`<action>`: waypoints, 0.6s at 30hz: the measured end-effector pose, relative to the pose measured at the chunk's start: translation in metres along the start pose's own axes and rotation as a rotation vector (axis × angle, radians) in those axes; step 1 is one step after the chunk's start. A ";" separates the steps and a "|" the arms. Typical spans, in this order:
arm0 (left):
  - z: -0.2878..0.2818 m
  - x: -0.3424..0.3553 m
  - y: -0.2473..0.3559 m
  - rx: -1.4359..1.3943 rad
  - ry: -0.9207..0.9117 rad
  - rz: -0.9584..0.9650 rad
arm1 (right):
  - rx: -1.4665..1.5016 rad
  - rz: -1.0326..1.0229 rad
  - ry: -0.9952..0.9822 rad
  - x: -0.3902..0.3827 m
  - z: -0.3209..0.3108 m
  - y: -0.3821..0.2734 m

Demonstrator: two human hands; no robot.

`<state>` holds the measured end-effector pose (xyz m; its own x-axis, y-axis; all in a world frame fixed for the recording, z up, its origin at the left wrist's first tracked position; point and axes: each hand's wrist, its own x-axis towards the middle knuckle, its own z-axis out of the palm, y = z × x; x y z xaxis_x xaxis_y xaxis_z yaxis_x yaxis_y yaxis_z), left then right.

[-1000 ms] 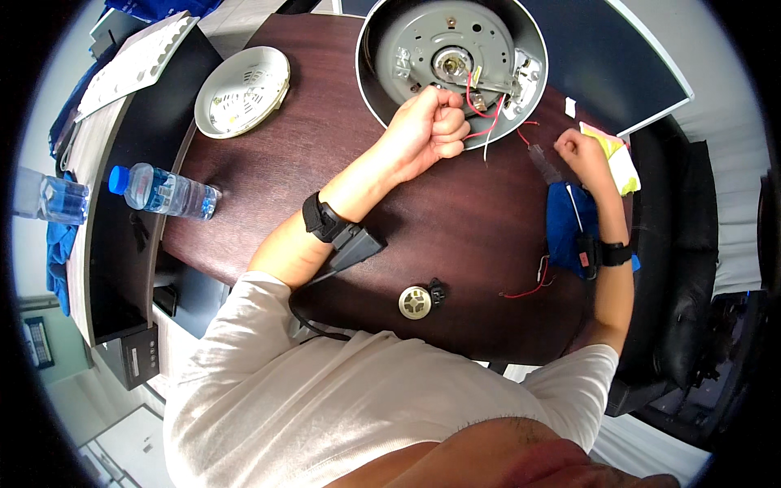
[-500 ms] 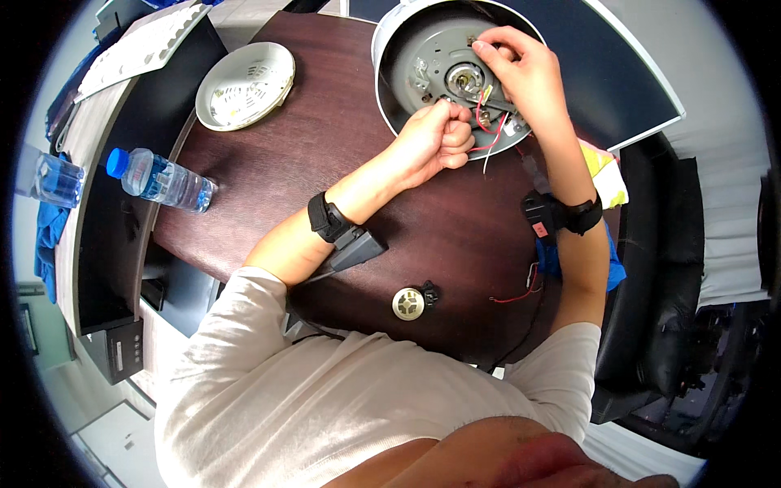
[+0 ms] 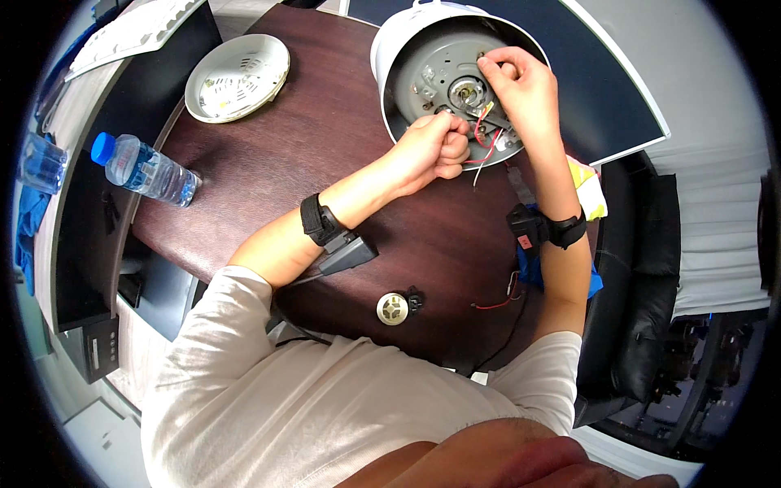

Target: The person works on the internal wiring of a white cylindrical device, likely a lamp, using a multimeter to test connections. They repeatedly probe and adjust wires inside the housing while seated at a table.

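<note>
A round white appliance housing (image 3: 379, 61), probably a rice cooker upside down, stands at the table's far edge with its grey metal inside (image 3: 439, 69) facing me. My left hand (image 3: 435, 146) is closed in a fist at the near left rim, thumb against forefinger; what it grips is hidden. My right hand (image 3: 521, 85) reaches over the right rim, thumb and forefinger pinched beside a small brass-coloured post on the metal plate. Anything in that pinch is too small to make out. Between the hands, red and white wires (image 3: 482, 134) hang out over the rim.
A round white slotted cover (image 3: 237, 79) lies on the dark table (image 3: 325, 122) at the far left. Nearer stands a water bottle (image 3: 150, 171) with a blue cap. A small cream disc (image 3: 392, 308) and a loose red wire (image 3: 494, 307) lie close to me. Right is a black couch (image 3: 651, 244).
The view has shifted slightly. The housing sits a little nearer to me and both hands have come with it. Both hands keep their closed shape at nearly the same spots on it.
</note>
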<state>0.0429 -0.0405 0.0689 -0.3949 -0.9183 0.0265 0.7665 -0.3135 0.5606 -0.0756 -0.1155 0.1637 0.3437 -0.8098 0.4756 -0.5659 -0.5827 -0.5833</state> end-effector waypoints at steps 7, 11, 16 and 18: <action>0.000 0.000 0.000 0.016 -0.014 -0.004 | -0.007 0.041 -0.007 0.002 -0.006 -0.002; -0.001 0.000 -0.001 0.022 -0.001 -0.007 | 0.001 0.056 -0.021 0.002 -0.006 -0.003; 0.000 0.001 0.000 0.065 -0.005 -0.013 | -0.005 0.038 -0.025 0.001 -0.008 0.002; -0.001 0.001 -0.001 0.083 0.008 -0.008 | -0.011 0.034 -0.021 0.001 -0.008 0.000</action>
<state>0.0423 -0.0416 0.0679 -0.3964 -0.9179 0.0150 0.7183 -0.3000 0.6277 -0.0810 -0.1157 0.1696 0.3392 -0.8306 0.4417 -0.5861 -0.5538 -0.5914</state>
